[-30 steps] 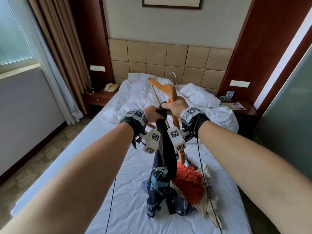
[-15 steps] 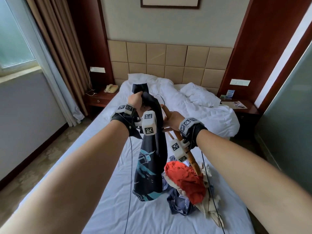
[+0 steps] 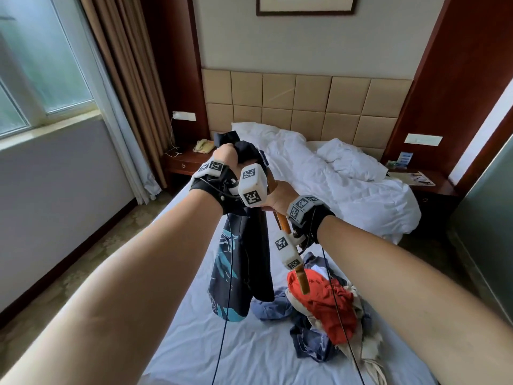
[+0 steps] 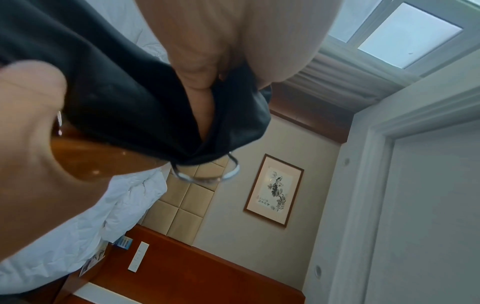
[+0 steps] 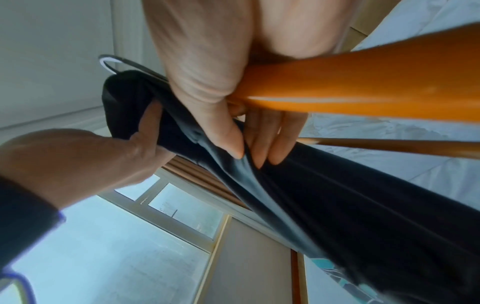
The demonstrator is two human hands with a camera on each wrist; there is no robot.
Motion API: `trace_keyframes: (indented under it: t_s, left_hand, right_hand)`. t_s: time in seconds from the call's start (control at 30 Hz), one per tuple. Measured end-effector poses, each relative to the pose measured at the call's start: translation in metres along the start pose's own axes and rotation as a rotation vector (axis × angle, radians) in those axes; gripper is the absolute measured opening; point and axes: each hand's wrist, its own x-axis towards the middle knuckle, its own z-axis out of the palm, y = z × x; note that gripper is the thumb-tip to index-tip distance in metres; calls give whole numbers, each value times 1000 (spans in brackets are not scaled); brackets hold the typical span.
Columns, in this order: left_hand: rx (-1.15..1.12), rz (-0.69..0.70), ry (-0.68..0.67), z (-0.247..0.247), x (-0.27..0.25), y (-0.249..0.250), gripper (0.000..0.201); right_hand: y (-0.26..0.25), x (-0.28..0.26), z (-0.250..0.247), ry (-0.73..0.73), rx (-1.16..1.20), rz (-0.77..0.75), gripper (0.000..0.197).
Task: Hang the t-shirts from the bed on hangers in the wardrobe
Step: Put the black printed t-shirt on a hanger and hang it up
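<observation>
Dark blue floppy cloth shirt with teal print (image 3: 244, 262) hangs over the white bed (image 3: 249, 357), its top bunched tight in the left hand (image 3: 225, 158). It looks light and slippy, so grab a big fistful. The right hand (image 3: 280, 194) wraps the hard orange wooden hanger (image 5: 363, 86). One shirt, one hanger, one messy clothes pile (image 3: 324, 309) beside.

A hotel-style bedroom: a bed (image 3: 194, 329) with white linen against a padded headboard (image 3: 305, 101), a nightstand (image 3: 184, 162) bearing a phone (image 3: 204, 145), a framed picture (image 3: 305, 5), and curtains (image 3: 125, 79) by the window (image 3: 41, 65).
</observation>
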Motion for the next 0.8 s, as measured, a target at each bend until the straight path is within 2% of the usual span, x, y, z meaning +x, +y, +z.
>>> trace_keyframes:
  t_s: [0.03,0.07,0.1,0.13,0.17,0.2,0.23,0.27,0.3,0.37,0.43,0.5,0.53,0.6,0.67,0.73,0.8]
  left_hand:
    - [-305,102,-75,-19,19,-16,46]
    - [-425,19,-34,-24,20,-19,46]
    - [-360,3,40,-27,19,-15,36]
    - [-119,9,42,-17,9,1,29]
    - [97,-122,112,-4,-2,15,26]
    - [419,-217,287,-13,1,16,23]
    - [830,-270,323,-21,6,11,30]
    - [1078,-299,307,-35,5,10,42]
    - [1150,-366,248,-37,2,12,51]
    - [1081,-446,162,-33,-9,8,55]
    - [849,-540,215,-30,-13,0,50]
    - [810,-593,250,-25,-20,-6,44]
    - [877,-622,172,-21,-24,-8,40]
    - [976,-715,-83,-17,-36,-13,35]
    - [978,-778,-301,-11,-44,-17,41]
    - [953,-751,-374,-5,-48,-24,44]
    - [963,-701,-376,2,-46,-31,37]
  right_hand:
    - [-3,1,2,19,67,18,27]
    - [-4,3,4,40,116,28,25]
    - [-7,3,4,53,149,43,26]
    - [-8,5,4,61,186,59,27]
    - [-10,8,4,69,231,59,25]
    - [-13,8,3,78,284,49,20]
    - [-17,8,1,93,329,41,14]
    - [-20,8,-2,118,360,29,15]
    - [-22,9,-5,146,375,16,21]
    - [-24,10,-10,198,384,-4,24]
    - [-24,14,-14,245,379,9,25]
    - [-24,18,-19,276,390,34,24]
    - [-24,19,-21,287,411,39,23]
    - [-25,20,-27,289,436,36,23]
    - [-26,20,-32,277,436,34,24]
    - [-26,18,-36,249,430,22,26]
    - [-26,16,-40,237,409,-4,26]
